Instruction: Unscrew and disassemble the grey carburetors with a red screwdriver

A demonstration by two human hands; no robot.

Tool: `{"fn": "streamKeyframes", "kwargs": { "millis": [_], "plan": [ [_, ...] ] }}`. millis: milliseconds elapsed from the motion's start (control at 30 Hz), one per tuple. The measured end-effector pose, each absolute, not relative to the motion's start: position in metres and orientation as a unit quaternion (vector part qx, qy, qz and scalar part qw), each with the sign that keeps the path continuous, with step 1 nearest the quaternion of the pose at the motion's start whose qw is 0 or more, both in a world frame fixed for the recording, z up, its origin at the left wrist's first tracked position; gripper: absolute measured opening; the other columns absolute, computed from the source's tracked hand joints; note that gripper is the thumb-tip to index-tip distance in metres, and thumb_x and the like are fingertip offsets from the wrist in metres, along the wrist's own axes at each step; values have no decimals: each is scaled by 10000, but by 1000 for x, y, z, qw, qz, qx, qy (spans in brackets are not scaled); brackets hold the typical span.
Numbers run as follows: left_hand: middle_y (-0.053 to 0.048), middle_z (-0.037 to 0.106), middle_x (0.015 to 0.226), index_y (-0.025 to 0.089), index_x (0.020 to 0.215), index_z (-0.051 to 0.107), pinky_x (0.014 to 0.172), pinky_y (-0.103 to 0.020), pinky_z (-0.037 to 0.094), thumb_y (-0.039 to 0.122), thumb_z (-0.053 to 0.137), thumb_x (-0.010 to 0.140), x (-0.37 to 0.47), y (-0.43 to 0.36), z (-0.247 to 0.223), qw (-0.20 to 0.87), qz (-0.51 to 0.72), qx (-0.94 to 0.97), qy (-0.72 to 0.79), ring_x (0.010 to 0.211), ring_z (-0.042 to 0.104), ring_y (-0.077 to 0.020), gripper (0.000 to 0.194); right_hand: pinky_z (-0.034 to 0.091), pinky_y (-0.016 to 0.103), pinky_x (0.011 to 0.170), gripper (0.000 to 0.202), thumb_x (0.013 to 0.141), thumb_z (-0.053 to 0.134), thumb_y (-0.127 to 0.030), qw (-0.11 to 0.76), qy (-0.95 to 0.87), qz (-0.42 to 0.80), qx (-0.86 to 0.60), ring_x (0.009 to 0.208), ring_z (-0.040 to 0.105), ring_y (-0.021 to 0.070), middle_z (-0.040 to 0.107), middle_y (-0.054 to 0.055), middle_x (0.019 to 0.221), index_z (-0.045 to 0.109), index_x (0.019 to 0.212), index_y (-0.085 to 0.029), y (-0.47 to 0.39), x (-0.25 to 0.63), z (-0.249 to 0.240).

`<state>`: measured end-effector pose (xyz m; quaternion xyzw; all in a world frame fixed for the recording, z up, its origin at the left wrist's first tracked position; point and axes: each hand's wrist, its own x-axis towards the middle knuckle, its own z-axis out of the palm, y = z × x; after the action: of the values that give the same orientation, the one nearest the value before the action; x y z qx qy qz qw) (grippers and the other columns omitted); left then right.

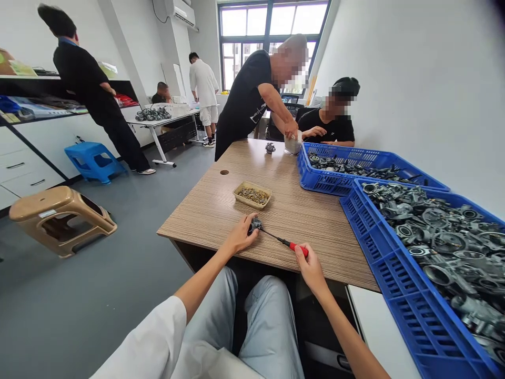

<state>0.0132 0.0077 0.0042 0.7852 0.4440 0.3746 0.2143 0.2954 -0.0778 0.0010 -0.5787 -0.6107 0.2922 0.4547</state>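
Note:
My left hand (pixel 241 234) is closed around a small grey metal part, which looks like a carburetor (pixel 255 225), at the near side of the wooden table (pixel 213 210). Red and black, a screwdriver (pixel 292 246) sits in the closed fingers of my right hand (pixel 310 263). Its thin shaft points left, and the tip meets the right side of the carburetor. Just beyond my left hand stands a small cream tray (pixel 241 199) of brass-coloured little parts. The carburetor's far side is partly hidden by my fingers.
Blue crates (pixel 389 258) heaped with metal parts line the right; a second crate (pixel 319 181) lies behind. Another metal part (pixel 270 148) rests near the far edge. A standing person (pixel 252 95) reaches into a white container (pixel 292 143); a person (pixel 331 123) sits beside. Stools stand left.

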Motion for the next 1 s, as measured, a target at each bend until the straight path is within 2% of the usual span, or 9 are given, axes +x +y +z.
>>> {"fn": "streamKeyframes", "kwargs": {
  "millis": [167, 367, 433, 600, 800, 867, 1000],
  "plan": [
    [-141, 561, 1420, 205, 1537, 409, 1182, -465, 458, 291, 511, 1009, 13, 5, 7, 216, 381, 785, 437, 1316, 573, -265, 545, 499, 350, 731, 427, 947, 598, -642, 473, -613, 269, -573, 761, 574, 209, 639, 41, 949, 546, 1095, -246, -79, 296, 0],
    [-140, 562, 1400, 216, 1549, 395, 1171, -484, 467, 287, 489, 1023, 14, 5, 7, 219, 377, 784, 442, 1303, 579, -271, 538, 418, 321, 576, 444, 1001, 491, -695, 462, -607, 303, -571, 596, 451, 192, 473, -28, 646, 524, 884, -268, -78, 295, -4],
    [-144, 555, 1408, 212, 1565, 374, 1177, -491, 463, 285, 483, 1024, 14, 5, 5, 219, 376, 783, 443, 1313, 572, -274, 556, 419, 323, 576, 453, 1002, 486, -700, 461, -609, 297, -572, 595, 449, 191, 473, -27, 640, 526, 874, -267, -79, 294, -2],
    [-142, 549, 1423, 227, 1604, 322, 1206, -505, 438, 279, 482, 1023, 14, 7, 3, 213, 380, 788, 435, 1355, 547, -277, 605, 467, 338, 632, 439, 950, 570, -699, 477, -618, 262, -567, 669, 525, 206, 576, -1, 756, 574, 1010, -264, -80, 293, 2],
    [-152, 558, 1421, 213, 1605, 326, 1190, -518, 456, 283, 478, 1023, 14, 7, 3, 215, 380, 785, 439, 1345, 561, -286, 606, 419, 329, 579, 468, 1004, 474, -702, 456, -609, 293, -580, 598, 456, 199, 480, -19, 630, 536, 842, -267, -78, 293, -1],
    [-156, 549, 1442, 214, 1607, 324, 1192, -518, 457, 288, 477, 1027, 13, 7, 2, 214, 381, 785, 439, 1358, 558, -286, 605, 445, 335, 619, 454, 1002, 487, -693, 456, -611, 284, -581, 640, 497, 206, 535, -2, 681, 549, 876, -261, -79, 294, -2],
    [-150, 527, 1486, 229, 1611, 315, 1195, -507, 460, 300, 481, 1029, 13, 8, 0, 209, 385, 785, 438, 1373, 556, -282, 609, 495, 360, 745, 441, 947, 591, -676, 471, -620, 253, -575, 769, 583, 224, 641, 33, 895, 572, 1069, -253, -79, 295, -1]
  ]
}}
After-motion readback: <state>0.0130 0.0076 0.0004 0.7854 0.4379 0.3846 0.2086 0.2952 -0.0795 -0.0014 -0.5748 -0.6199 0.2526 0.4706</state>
